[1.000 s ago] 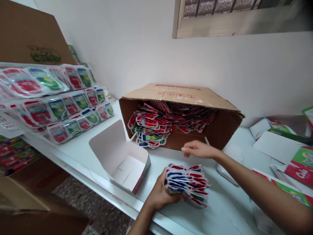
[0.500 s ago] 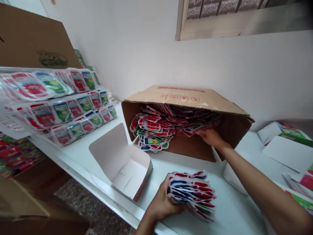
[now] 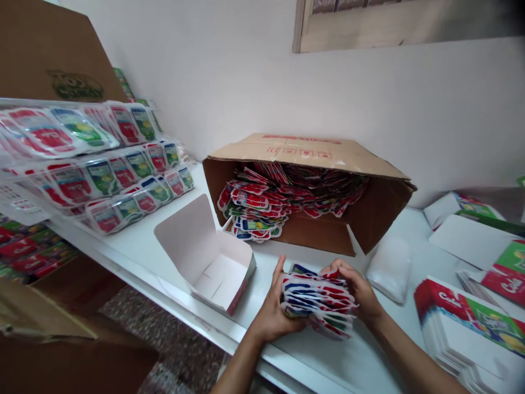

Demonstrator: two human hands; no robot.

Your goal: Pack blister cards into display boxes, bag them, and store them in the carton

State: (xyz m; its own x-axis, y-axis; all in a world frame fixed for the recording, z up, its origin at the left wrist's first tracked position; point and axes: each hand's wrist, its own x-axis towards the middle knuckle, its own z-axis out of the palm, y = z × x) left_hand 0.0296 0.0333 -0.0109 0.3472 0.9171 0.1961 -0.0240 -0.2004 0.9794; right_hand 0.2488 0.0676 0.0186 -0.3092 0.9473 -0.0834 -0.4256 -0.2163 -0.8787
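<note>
Both my hands hold a thick bunch of red, blue and white packets (image 3: 318, 301) low over the white counter (image 3: 361, 355). My left hand (image 3: 274, 312) grips its left side with the thumb up. My right hand (image 3: 356, 290) is curled over its right side. Just to the left stands a small open white carton (image 3: 205, 260) with its lid up. Behind, a brown cardboard box (image 3: 311, 158) lies on its side, with many of the same packets (image 3: 254, 210) spilling toward its mouth.
Trays of sealed red and green packs (image 3: 94, 169) are stacked in tiers at the left under a large brown box (image 3: 53, 60). A clear plastic bag (image 3: 389, 268) lies right of my hands. Stacks of flat printed cartons (image 3: 471, 323) fill the right. The counter edge drops to the floor at front left.
My right hand reached into the cardboard box, then came back and closed on the bunch beside my left hand. The bunch stayed in my left hand throughout.
</note>
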